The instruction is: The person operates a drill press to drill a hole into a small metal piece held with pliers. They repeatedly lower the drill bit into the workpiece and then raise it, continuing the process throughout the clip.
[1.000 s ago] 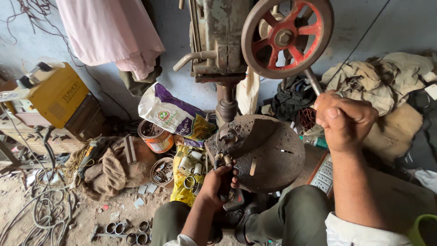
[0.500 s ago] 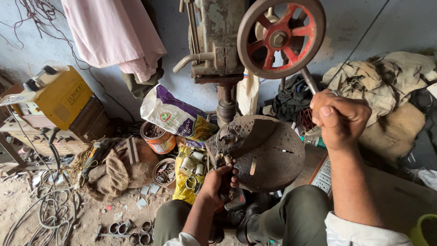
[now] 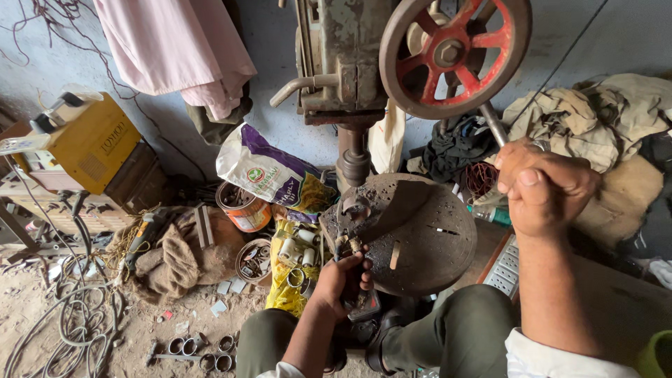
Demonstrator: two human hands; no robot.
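My right hand (image 3: 542,183) is closed in a fist around the metal feed handle (image 3: 493,122) that sticks out below the red spoked wheel (image 3: 455,52) of an old drill press (image 3: 343,63). My left hand (image 3: 341,280) grips a small dark metal part (image 3: 346,246) at the near left edge of the round, rusty drill table (image 3: 413,224). Fingers hide most of the part. My knees in olive trousers (image 3: 462,336) sit below the table.
A yellow welding machine (image 3: 91,143) stands at left with tangled cables (image 3: 63,322). A printed sack (image 3: 273,175), a tin can (image 3: 241,206), yellow bag with fittings (image 3: 294,269) and metal rings (image 3: 203,344) lie on the dirt floor. Rags (image 3: 595,119) pile at right; pink cloth (image 3: 178,49) hangs above.
The view has shifted slightly down and left. Both hands keep their grips, with the right fist on the handle sitting a little lower.
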